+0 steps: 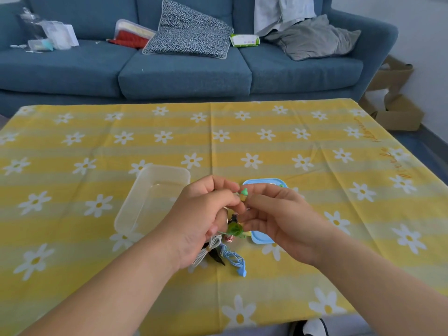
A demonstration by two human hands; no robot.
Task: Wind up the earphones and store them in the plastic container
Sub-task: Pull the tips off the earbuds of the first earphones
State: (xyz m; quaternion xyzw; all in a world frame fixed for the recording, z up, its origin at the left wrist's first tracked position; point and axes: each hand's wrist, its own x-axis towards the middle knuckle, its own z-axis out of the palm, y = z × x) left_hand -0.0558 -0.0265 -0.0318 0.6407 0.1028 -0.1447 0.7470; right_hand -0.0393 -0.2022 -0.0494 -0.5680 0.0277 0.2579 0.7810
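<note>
We find the green earphones pinched between the fingertips of the left hand and the right hand, with the coil hanging just below. The plastic container sits beside the left fingers. The curled fingers hide the cord's path.

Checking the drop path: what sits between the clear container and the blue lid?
Head view: the left hand and right hand hold the green earphones in that gap between container and lid; the cloth beneath is mostly hidden.
</note>
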